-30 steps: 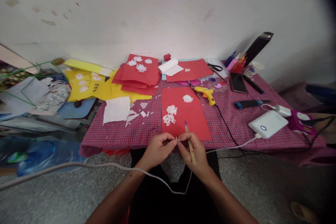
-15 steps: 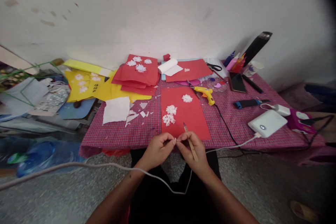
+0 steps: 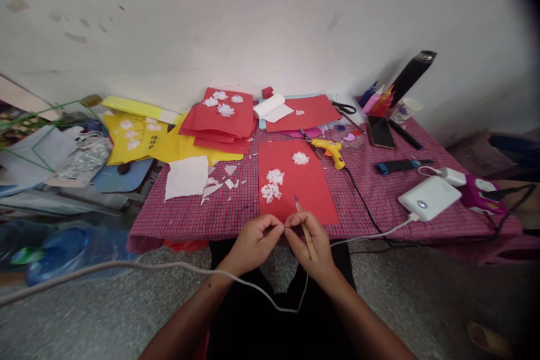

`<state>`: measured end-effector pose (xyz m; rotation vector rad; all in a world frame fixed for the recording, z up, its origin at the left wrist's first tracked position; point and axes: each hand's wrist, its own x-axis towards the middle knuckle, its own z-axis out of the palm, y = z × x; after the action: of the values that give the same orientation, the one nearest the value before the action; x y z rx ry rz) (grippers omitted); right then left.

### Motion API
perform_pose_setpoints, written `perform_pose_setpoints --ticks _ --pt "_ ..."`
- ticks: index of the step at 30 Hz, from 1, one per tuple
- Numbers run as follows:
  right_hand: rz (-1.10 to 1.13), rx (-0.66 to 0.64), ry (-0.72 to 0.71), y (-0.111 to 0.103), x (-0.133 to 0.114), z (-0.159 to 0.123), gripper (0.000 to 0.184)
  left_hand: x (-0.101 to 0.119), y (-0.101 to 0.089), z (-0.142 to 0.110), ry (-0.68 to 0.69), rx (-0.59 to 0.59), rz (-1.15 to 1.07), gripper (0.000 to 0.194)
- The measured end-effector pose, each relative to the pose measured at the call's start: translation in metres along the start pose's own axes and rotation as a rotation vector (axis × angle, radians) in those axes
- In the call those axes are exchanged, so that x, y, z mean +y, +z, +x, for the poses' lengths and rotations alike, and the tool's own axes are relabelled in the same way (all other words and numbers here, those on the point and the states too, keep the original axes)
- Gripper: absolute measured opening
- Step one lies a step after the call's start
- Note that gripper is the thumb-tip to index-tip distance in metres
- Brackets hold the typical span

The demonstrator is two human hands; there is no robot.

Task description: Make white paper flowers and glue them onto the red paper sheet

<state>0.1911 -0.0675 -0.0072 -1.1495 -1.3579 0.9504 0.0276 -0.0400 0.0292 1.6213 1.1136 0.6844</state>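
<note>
The left hand [image 3: 255, 242] and the right hand [image 3: 310, 244] meet at the front edge of the counter [image 3: 147, 219], covered in red checked cloth, thumb and forefinger of each pinched narrowly around a tiny white scrap, apparently paper [image 3: 283, 226]. A second ago that scrap poked up visibly between the fingertips; now only a pale speck shows, mostly hidden by them. The right hand also holds a slim, tan-handled brush with a dark purple tip [image 3: 309, 242], its slant nearly the same as before, tip pointing away over the flat red paper sheet [image 3: 310, 191]. Both hands have hardly moved. On the sheet, the three ruffled white paper flowers [image 3: 275, 176] keep their places, two close together at left and one apart at upper right. The yellow glue gun [image 3: 333, 152] beside the sheet's upper right corner and the torn white paper piece [image 3: 187, 176] to its left are likewise unchanged.
</note>
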Motion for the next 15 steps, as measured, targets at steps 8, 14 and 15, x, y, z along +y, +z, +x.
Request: perform_pose_setpoints --ticks 8,14,15 --pt "0.116 0.018 0.049 0.0024 -0.0036 0.0020 0.011 0.0011 0.0000 -0.0005 0.015 0.007 0.025 0.023" --pt "0.161 0.023 0.087 0.0030 -0.0034 0.0032 0.012 -0.0002 0.0002 -0.0002 0.011 -0.018 0.016 0.025" --pt "0.172 0.023 0.093 0.0030 -0.0030 0.0031 0.012 -0.0004 0.0003 0.0000 0.011 -0.020 0.016 0.025"
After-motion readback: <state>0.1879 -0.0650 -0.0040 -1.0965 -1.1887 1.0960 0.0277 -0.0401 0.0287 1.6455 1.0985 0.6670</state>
